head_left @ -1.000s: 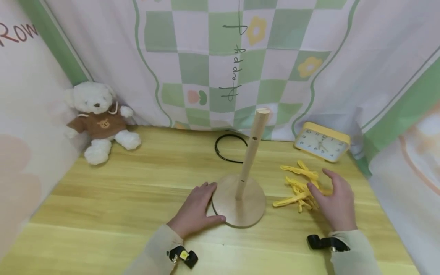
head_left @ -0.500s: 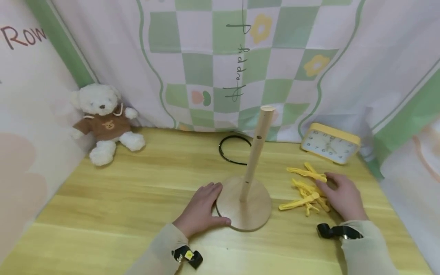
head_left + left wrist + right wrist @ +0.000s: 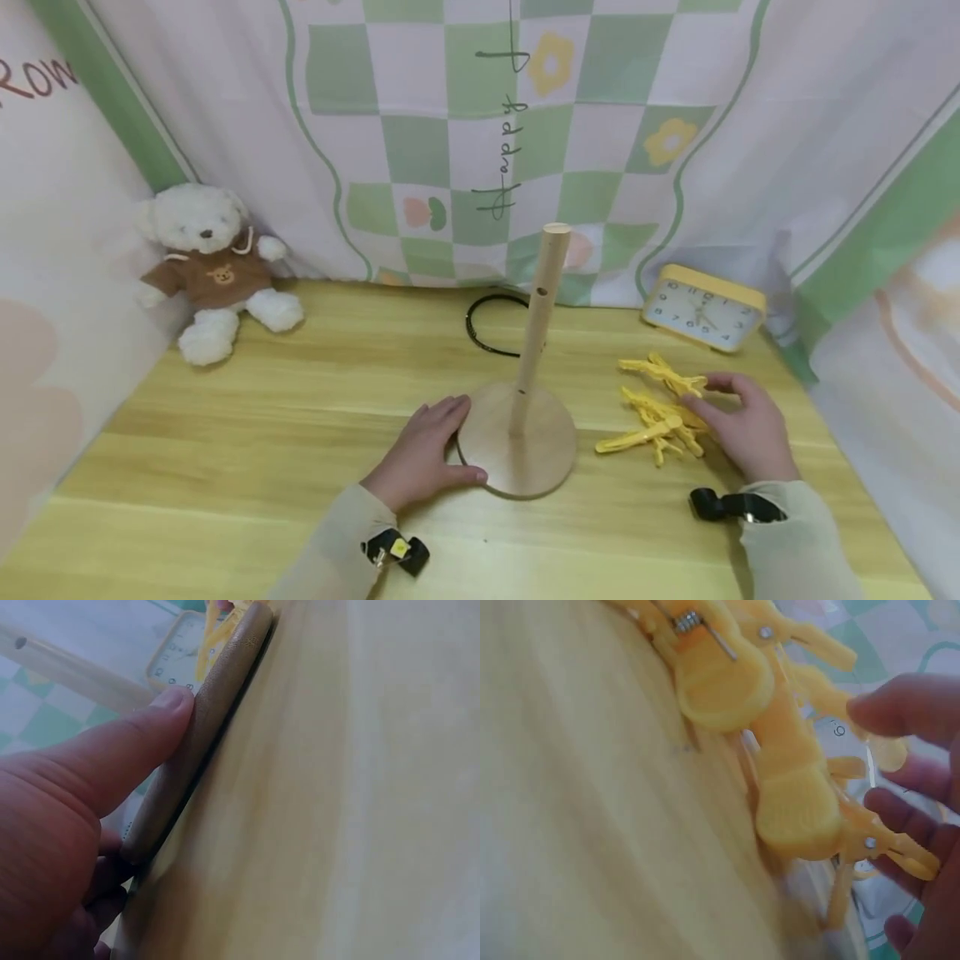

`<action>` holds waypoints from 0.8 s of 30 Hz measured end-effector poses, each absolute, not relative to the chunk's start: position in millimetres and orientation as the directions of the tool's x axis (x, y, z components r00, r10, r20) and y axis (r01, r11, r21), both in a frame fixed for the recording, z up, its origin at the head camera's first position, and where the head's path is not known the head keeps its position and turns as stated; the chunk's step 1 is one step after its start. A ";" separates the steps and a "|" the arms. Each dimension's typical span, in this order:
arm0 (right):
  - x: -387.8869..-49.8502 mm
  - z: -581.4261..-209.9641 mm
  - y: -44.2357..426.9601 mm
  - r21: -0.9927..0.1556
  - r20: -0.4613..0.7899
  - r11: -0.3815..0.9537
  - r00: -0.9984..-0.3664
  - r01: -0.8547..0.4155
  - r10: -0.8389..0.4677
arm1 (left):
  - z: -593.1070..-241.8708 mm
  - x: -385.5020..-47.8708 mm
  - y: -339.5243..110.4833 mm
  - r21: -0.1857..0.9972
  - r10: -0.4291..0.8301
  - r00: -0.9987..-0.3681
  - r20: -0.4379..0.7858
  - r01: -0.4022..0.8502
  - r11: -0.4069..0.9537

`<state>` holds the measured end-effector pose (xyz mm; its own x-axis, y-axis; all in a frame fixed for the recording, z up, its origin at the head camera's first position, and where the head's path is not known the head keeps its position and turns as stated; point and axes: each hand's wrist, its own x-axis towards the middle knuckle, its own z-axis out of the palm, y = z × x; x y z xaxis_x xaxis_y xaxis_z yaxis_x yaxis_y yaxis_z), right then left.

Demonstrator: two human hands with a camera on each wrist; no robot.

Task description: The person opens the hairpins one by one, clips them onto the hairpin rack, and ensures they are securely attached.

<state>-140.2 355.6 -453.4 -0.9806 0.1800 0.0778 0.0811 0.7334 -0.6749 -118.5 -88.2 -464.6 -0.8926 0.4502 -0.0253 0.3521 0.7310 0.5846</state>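
On the tabletop stands a wooden stand (image 3: 551, 450) with a round base and an upright pole that has drilled holes. My left hand (image 3: 423, 458) holds the base by its left rim; in the left wrist view the thumb (image 3: 161, 720) lies against the rim's edge. To the right of the stand is a pile of yellow spring clothespins (image 3: 652, 435). At the pile's upper right, my right hand (image 3: 753, 429) pinches the end of one yellow clothespin (image 3: 678, 382) between thumb and fingers. The right wrist view shows more clothespins (image 3: 799, 802) close beside the fingers, partly overlapping.
A black ring-shaped cord (image 3: 472, 325) lies behind the pole. A yellow-framed clock (image 3: 705, 308) stands at the back right. A white teddy bear (image 3: 210, 258) in a brown top sits at the back left, against the patterned curtain (image 3: 420, 150).
My right hand has come down onto the pile, and its thumb and fingers have closed on a clothespin there. My left hand stays on the stand's base. The head view has shifted slightly.
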 end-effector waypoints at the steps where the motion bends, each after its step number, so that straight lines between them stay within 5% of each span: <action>1: -139.0 -451.7 354.3 -0.684 0.082 0.725 -0.979 0.079 0.185 | -464.3 -118.8 -88.2 0.588 0.449 -0.893 -0.027 0.349 0.730; 24: -120.2 -429.3 304.6 -0.698 0.278 0.696 -0.959 -0.166 0.050 | -466.6 -117.7 -89.5 0.595 0.445 -0.896 -0.009 0.353 0.722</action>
<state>-120.2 304.6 -429.3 -0.9593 0.0496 0.2782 -0.1664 0.6965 -0.6980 -117.7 -89.5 -466.6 -0.8956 0.4448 -0.0089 0.3526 0.7219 0.5954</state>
